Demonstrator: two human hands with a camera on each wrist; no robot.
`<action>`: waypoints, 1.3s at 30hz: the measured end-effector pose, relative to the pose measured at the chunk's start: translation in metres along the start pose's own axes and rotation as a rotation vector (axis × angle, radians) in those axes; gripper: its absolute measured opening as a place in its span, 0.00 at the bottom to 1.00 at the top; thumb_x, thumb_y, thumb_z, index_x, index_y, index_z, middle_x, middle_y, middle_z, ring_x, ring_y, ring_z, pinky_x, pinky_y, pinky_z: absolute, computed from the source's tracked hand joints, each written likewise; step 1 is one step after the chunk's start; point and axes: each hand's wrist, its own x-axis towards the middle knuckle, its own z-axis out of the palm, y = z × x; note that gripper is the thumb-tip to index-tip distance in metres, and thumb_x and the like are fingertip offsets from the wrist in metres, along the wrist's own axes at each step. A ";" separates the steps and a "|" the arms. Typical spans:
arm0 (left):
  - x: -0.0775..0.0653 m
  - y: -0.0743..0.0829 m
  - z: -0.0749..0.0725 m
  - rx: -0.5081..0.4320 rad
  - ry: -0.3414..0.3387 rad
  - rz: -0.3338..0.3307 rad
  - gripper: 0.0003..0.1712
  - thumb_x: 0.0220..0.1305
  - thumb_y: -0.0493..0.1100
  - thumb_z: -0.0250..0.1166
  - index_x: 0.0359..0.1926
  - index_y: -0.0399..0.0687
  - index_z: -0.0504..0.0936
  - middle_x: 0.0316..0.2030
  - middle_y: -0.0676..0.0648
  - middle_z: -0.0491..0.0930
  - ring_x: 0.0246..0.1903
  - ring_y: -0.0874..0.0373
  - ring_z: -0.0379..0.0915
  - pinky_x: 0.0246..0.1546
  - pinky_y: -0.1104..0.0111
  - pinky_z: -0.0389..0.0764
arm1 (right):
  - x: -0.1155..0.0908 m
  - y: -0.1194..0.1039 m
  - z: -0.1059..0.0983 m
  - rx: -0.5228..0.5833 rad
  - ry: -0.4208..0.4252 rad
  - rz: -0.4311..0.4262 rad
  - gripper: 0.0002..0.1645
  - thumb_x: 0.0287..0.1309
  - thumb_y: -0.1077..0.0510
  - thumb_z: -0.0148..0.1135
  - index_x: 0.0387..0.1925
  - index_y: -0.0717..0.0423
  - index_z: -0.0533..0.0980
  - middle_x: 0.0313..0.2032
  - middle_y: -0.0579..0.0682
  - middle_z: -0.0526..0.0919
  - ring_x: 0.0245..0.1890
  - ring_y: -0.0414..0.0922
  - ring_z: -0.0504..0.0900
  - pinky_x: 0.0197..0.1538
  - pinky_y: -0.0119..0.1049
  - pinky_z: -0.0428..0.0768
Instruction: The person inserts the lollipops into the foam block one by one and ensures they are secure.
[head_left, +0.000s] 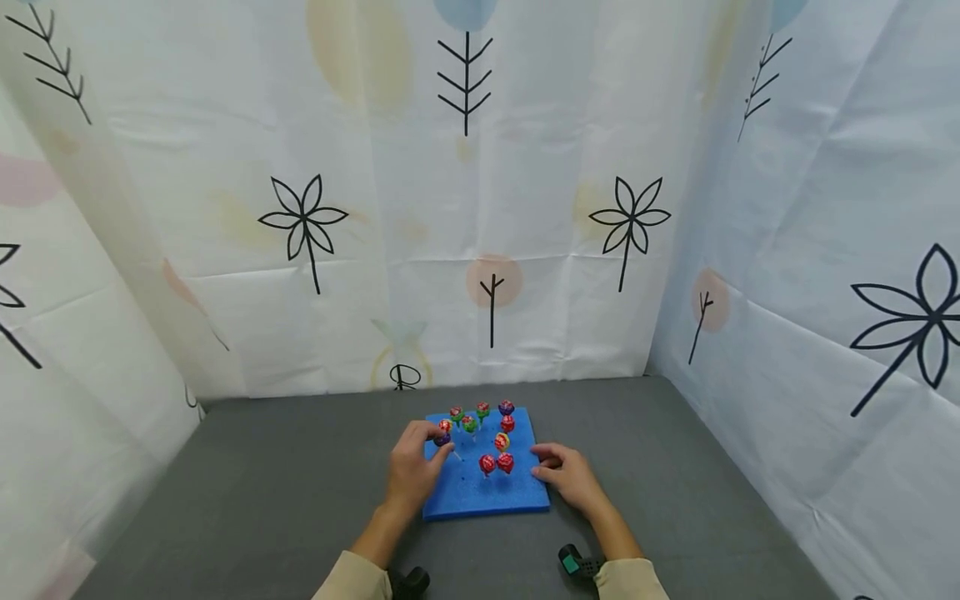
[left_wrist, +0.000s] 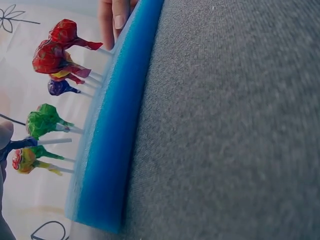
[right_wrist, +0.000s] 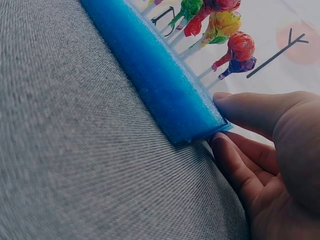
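A blue foam board (head_left: 480,498) lies on the table, with several wrapped lollipops standing in it on white sticks. My left hand (head_left: 411,468) pinches a purple-wrapped lollipop (head_left: 442,439) above the board's left side; its stick (left_wrist: 56,141) points toward the foam and its tip is apart from it in the left wrist view. Close by stand a yellow-and-red lollipop (left_wrist: 24,161) and green ones (left_wrist: 44,120). At the board's right edge my right hand (head_left: 576,482) grips the foam, thumb on its top and fingers against the side and underneath.
Red lollipops (head_left: 506,462) stand near the board's middle, and a yellow one (head_left: 502,442) behind them. Grey cloth (head_left: 300,492) covers the table. Printed white curtains (head_left: 480,200) enclose the back and both sides.
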 end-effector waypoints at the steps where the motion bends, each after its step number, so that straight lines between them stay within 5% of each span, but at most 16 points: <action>1: 0.000 0.000 0.001 0.000 -0.001 -0.003 0.19 0.43 0.31 0.79 0.34 0.45 0.78 0.34 0.51 0.75 0.35 0.59 0.76 0.38 0.62 0.81 | 0.000 0.000 0.000 0.003 0.001 0.005 0.19 0.56 0.60 0.69 0.50 0.60 0.80 0.39 0.48 0.82 0.38 0.43 0.78 0.43 0.39 0.78; 17: -0.001 -0.001 0.010 0.038 -0.040 -0.009 0.20 0.42 0.31 0.79 0.34 0.47 0.79 0.34 0.51 0.76 0.36 0.59 0.76 0.40 0.63 0.81 | 0.002 -0.003 0.001 0.010 0.002 0.024 0.18 0.56 0.61 0.69 0.50 0.60 0.80 0.39 0.48 0.82 0.38 0.43 0.78 0.44 0.39 0.78; 39: -0.001 -0.003 0.011 0.112 -0.130 0.152 0.21 0.43 0.34 0.80 0.38 0.51 0.81 0.35 0.54 0.82 0.38 0.57 0.74 0.38 0.61 0.76 | 0.001 -0.002 0.001 0.007 0.000 0.027 0.19 0.56 0.61 0.70 0.50 0.60 0.80 0.39 0.49 0.82 0.38 0.44 0.78 0.44 0.41 0.78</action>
